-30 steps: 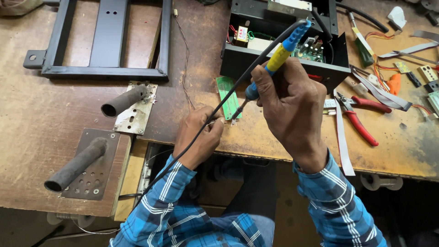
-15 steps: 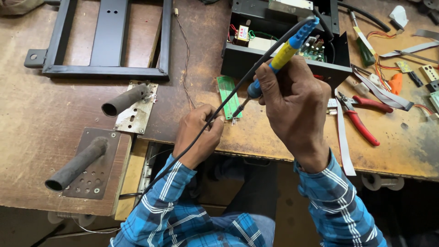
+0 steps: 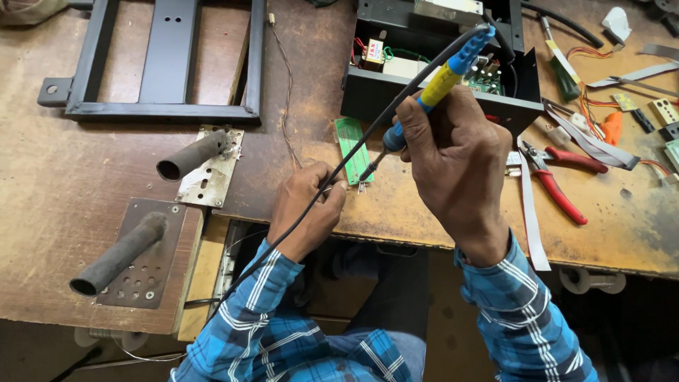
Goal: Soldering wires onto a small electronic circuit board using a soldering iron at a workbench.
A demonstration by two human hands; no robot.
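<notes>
While a worn brown wooden workbench (image 3: pixel 64 184) fills the head view, the right hand (image 3: pixel 456 166) grips a blue-and-yellow soldering iron (image 3: pixel 431 88), its long axis slanting from far right to near left, tip down beside a green circuit board (image 3: pixel 351 145). The left hand (image 3: pixel 308 209) pinches a thin wire by the tip.

You see a worn, stained wooden surface (image 3: pixel 85 184), matt black metal frame (image 3: pixel 166 110), and glossy plastic iron (image 3: pixel 442 81).
</notes>
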